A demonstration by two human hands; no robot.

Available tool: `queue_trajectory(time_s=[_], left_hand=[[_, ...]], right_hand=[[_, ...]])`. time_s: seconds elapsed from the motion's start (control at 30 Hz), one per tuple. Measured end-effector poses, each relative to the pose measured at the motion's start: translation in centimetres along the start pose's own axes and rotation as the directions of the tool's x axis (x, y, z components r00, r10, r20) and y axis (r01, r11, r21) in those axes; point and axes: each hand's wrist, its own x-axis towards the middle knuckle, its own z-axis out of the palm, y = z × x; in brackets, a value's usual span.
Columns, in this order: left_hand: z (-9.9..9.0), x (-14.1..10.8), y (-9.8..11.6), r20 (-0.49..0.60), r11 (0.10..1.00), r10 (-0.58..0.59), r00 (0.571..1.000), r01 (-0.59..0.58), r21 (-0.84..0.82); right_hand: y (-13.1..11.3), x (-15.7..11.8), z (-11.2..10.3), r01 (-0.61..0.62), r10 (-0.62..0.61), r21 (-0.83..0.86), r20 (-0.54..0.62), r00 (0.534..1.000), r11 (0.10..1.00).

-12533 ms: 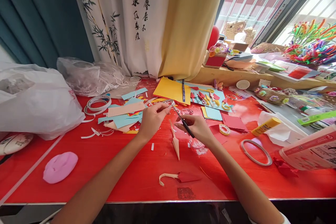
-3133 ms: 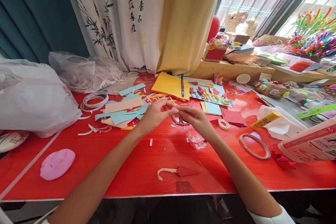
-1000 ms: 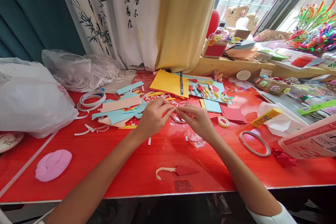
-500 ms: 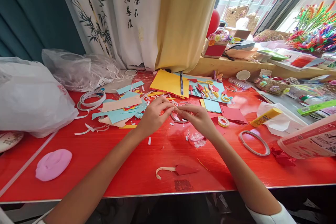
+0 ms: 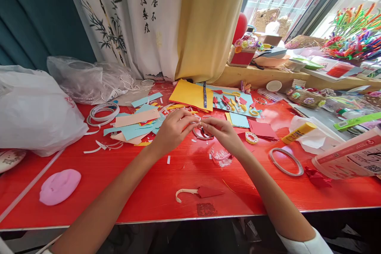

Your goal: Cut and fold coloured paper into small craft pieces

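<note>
My left hand (image 5: 176, 127) and my right hand (image 5: 220, 131) meet fingertip to fingertip above the middle of the red table (image 5: 143, 190). Both are pinched around something small and pale, too tiny to make out. Just beneath the fingertips lies a dark-rimmed ring (image 5: 203, 135). Nearer the front edge rests a folded red paper piece (image 5: 210, 192) with a curled cream strip (image 5: 185, 191) at its left end. Pink plastic with white scraps (image 5: 222, 156) is close below my right hand.
Paper strips (image 5: 137, 118), tape rolls (image 5: 102, 114) and a white bag (image 5: 35, 111) lie left. Yellow sheets (image 5: 190, 94) and small paper shapes (image 5: 235, 103) are behind my hands. Right are red paper (image 5: 263, 129), a glue stick (image 5: 298, 132), a tape ring (image 5: 286, 162) and a large bottle (image 5: 348, 154).
The view has shifted slightly, moving the right-side objects a little left in the picture. My fingers have changed position slightly, still together at the tips.
</note>
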Motion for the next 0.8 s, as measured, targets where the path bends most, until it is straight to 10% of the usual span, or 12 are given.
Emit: queue_trajectory(time_s=[0.43, 0.8], left_hand=[[-0.7, 0.8, 1.0, 0.169, 0.912, -0.273, 0.947, 0.311, -0.266], [-0.6, 0.7, 1.1, 0.183, 0.897, -0.298, 0.937, 0.341, -0.283]], right_hand=[[-0.1, 0.0, 0.1, 0.004, -0.004, -0.040, 0.013, 1.000, 0.999], [-0.3, 0.0, 0.3, -0.042, 0.042, 0.003, 0.010, 0.999, 0.999]])
